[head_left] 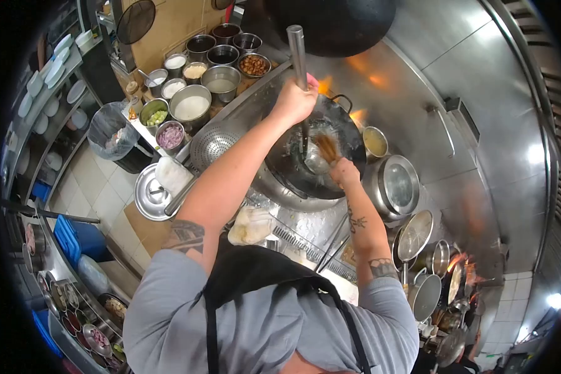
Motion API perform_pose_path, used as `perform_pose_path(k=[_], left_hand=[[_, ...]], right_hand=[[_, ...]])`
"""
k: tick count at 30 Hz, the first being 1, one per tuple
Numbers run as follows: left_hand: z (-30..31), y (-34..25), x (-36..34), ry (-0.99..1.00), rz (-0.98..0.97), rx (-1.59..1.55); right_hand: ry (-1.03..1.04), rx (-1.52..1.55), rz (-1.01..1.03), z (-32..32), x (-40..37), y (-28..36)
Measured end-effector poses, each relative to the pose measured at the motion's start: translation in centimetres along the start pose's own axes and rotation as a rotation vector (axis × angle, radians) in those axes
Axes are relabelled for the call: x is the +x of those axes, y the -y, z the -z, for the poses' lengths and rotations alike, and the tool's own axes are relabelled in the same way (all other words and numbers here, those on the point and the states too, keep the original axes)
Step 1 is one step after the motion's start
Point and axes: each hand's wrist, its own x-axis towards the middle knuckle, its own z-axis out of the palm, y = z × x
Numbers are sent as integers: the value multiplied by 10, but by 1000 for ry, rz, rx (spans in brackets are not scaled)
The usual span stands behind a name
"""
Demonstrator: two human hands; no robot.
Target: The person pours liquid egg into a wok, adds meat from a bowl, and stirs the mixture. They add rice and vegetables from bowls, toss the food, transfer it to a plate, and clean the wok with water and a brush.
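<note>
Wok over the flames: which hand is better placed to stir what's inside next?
Probably the left hand: it grips the ladle, whose bowl sits inside the wok. The right hand holds a bamboo brush.

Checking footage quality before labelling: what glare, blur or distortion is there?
Head view: strong fisheye bend with black corners; flames blow out beside the wok; the tan bundle in the right hand is motion-blurred; the left hand on the ladle handle is sharp.

No text, label, brand, number or sign can be read anywhere.
</note>
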Motion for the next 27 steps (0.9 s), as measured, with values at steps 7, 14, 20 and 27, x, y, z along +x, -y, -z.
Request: perform_pose_path(k=[7,14,20,27], left_hand=[[19,-19,4,76,67,-95],[-4,9,4,108,-72,-7],[0,-14,-5,126,86,-160],[1,-22,-30,591,-31,74]], right_hand=[[-64,335,283,-30,-23,-10],[-132,1,375,7,-23,0],[-142,160,169,-6,-12,-3],[-169,-253,172,35,-28,-31]])
